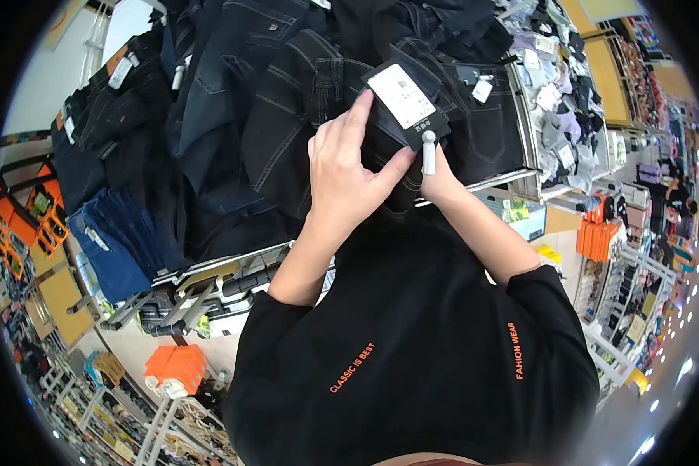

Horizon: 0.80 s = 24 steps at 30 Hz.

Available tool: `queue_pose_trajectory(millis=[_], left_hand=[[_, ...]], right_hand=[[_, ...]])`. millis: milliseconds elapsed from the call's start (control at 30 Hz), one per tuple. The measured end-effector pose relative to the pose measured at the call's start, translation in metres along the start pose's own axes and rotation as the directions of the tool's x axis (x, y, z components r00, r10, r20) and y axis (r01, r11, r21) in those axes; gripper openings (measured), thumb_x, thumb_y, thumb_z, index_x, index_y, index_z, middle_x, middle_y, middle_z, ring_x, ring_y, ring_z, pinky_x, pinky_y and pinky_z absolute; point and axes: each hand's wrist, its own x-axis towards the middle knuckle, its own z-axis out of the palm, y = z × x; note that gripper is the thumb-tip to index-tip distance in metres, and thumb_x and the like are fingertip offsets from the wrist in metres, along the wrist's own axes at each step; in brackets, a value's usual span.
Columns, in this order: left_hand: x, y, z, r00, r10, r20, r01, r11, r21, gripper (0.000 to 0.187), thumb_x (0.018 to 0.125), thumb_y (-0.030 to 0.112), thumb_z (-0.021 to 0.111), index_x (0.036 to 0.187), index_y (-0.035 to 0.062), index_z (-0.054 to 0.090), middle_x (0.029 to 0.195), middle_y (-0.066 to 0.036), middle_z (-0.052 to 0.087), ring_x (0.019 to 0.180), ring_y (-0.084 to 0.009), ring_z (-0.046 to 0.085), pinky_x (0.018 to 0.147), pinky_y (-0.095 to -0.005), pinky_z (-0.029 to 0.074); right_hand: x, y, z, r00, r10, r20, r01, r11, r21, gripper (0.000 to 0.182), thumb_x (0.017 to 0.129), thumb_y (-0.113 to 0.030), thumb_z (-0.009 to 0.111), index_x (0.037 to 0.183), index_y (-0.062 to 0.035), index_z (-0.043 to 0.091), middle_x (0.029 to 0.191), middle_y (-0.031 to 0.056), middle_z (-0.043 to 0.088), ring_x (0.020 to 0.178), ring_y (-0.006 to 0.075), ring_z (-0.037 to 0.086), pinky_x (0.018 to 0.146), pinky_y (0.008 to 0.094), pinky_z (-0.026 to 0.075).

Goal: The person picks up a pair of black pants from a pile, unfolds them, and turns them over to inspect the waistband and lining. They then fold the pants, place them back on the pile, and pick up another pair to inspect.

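A black hang tag (440, 126) with a white printed label (401, 95) faces me above the dark jeans. My left hand (342, 171) has its index finger on the tag's left edge and its thumb at the lower edge, gripping it. Close by the lower right of the tag, my right hand (440, 182) reaches in, its fingers mostly hidden behind the tag and a white security tag (429, 155). Under both hands lie black jeans (283, 116) with pale stitching. Another pair of black jeans (478, 136) lies to the right, with a small white tag on it.
Folded blue jeans (113, 248) are stacked at the left end of the display. On the right, a rack (555, 101) holds light-coloured tagged goods. Suitcases (225, 299) stand below the display's front edge. Orange items (175, 365) hang at lower left.
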Motion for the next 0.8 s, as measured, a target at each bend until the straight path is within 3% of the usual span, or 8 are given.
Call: queue_pose_trajectory(millis=[67,133,167,200,567,700,733,800], left_hand=[[0.001,-0.003,0.010,0.999,0.039,0.008,-0.038,0.995,-0.087,0.086,0.066,0.033,0.083,0.138,0.0013,0.048,0.106,-0.015,0.058,0.099,-0.0340,0.051,0.093,-0.0454,0.036],[0.000,0.006,0.011,0.998,0.022,0.050,-0.017,0.995,-0.102,0.084,0.065,0.024,0.083,0.138,0.0002,0.048,0.111,-0.016,0.056,0.107,-0.0334,0.050,0.098,-0.0427,0.036],[-0.001,0.009,0.012,0.997,0.015,0.079,-0.007,0.994,-0.107,0.084,0.064,0.020,0.083,0.137,-0.0003,0.047,0.113,-0.016,0.056,0.110,-0.0331,0.049,0.100,-0.0413,0.037],[-0.004,0.001,0.019,0.995,0.049,0.088,-0.038,0.992,-0.118,0.096,0.060,0.033,0.085,0.141,0.0008,0.043,0.112,-0.015,0.049,0.104,-0.0290,0.044,0.095,-0.0417,0.032],[-0.019,0.008,0.052,1.000,-0.015,-0.014,0.010,0.951,-0.309,0.115,0.058,0.033,0.087,0.146,-0.0063,0.024,0.115,-0.017,0.045,0.109,-0.0317,0.041,0.101,-0.0454,0.028],[-0.024,0.017,0.056,0.995,-0.101,-0.004,0.082,0.836,-0.542,0.120,0.061,0.014,0.087,0.148,-0.0082,0.008,0.117,-0.016,0.047,0.105,-0.0248,0.052,0.094,-0.0391,0.041],[-0.023,0.017,0.054,0.999,-0.045,0.015,0.047,0.867,-0.497,0.121,0.062,0.007,0.086,0.148,-0.0087,0.002,0.115,-0.015,0.049,0.105,-0.0227,0.055,0.092,-0.0363,0.045],[-0.027,0.021,0.058,0.998,-0.052,0.027,0.057,0.760,-0.648,0.118,0.063,0.007,0.084,0.150,-0.0051,0.006,0.122,-0.017,0.051,0.110,-0.0238,0.057,0.097,-0.0366,0.044]], right_hand=[[-0.009,-0.010,-0.005,0.999,-0.015,0.029,0.015,1.000,0.003,0.047,0.093,-0.003,0.048,0.140,0.0016,0.044,0.137,0.0155,0.054,0.127,0.0248,0.051,0.108,0.0390,0.040],[-0.014,-0.018,-0.013,0.982,-0.161,0.098,0.176,0.970,-0.167,0.051,0.090,0.001,0.052,0.140,0.0009,0.043,0.138,0.0162,0.053,0.128,0.0254,0.051,0.108,0.0389,0.041],[-0.017,-0.024,-0.015,0.980,-0.159,0.117,0.174,0.976,-0.129,0.058,0.086,0.003,0.057,0.142,0.0002,0.043,0.139,0.0163,0.053,0.130,0.0259,0.050,0.109,0.0391,0.040],[-0.019,-0.025,-0.019,0.975,-0.172,0.140,0.192,0.971,-0.145,0.060,0.084,0.003,0.059,0.142,-0.0001,0.043,0.139,0.0162,0.053,0.130,0.0258,0.050,0.109,0.0393,0.039],[-0.023,-0.031,-0.043,0.954,-0.193,0.228,0.191,0.981,0.033,0.062,0.083,-0.005,0.064,0.141,0.0004,0.045,0.141,0.0153,0.052,0.131,0.0248,0.049,0.110,0.0398,0.039],[-0.017,-0.027,-0.051,0.927,-0.207,0.314,0.206,0.978,0.036,0.065,0.083,-0.008,0.068,0.143,0.0004,0.043,0.143,0.0156,0.050,0.132,0.0238,0.048,0.110,0.0393,0.038],[-0.015,-0.031,-0.046,0.945,-0.204,0.256,0.230,0.970,-0.078,0.075,0.081,-0.008,0.071,0.147,-0.0006,0.035,0.139,0.0140,0.052,0.129,0.0220,0.050,0.109,0.0382,0.039],[-0.018,-0.038,-0.050,0.949,-0.154,0.275,0.119,0.983,0.138,0.083,0.079,-0.006,0.074,0.149,-0.0024,0.029,0.121,0.0072,0.058,0.111,0.0145,0.055,0.098,0.0326,0.044]])
